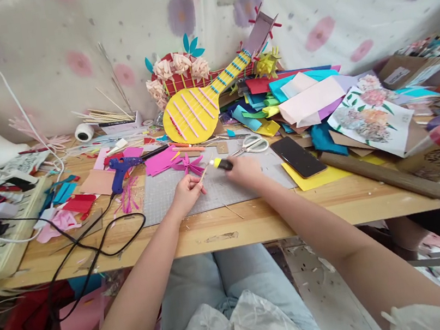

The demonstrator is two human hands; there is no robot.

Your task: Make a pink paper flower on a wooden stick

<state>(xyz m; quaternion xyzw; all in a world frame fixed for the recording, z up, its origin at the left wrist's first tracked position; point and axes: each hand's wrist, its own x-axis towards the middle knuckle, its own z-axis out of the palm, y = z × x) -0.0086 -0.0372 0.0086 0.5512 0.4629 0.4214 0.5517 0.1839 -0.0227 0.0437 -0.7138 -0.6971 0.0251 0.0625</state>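
Observation:
My left hand (pixel 187 190) pinches a thin wooden stick (pixel 203 174) over the grey cutting mat (pixel 166 192). A magenta paper flower (pixel 189 165) lies on the mat just beyond the stick's far end; whether it is joined to the stick I cannot tell. My right hand (pixel 245 172) grips a utility knife (pixel 222 163) with a yellow and black handle, its tip pointing left and meeting the stick near its upper end. Both hands rest low on the mat, close together.
A blue glue gun (pixel 121 170) with a black cord lies left of the mat. Scissors (pixel 253 145), a black phone (pixel 297 156), a wooden rolling pin (pixel 382 175), a yellow paper guitar (pixel 198 105) and heaps of coloured paper (pixel 309 101) crowd the right. A power strip (pixel 3 236) sits far left.

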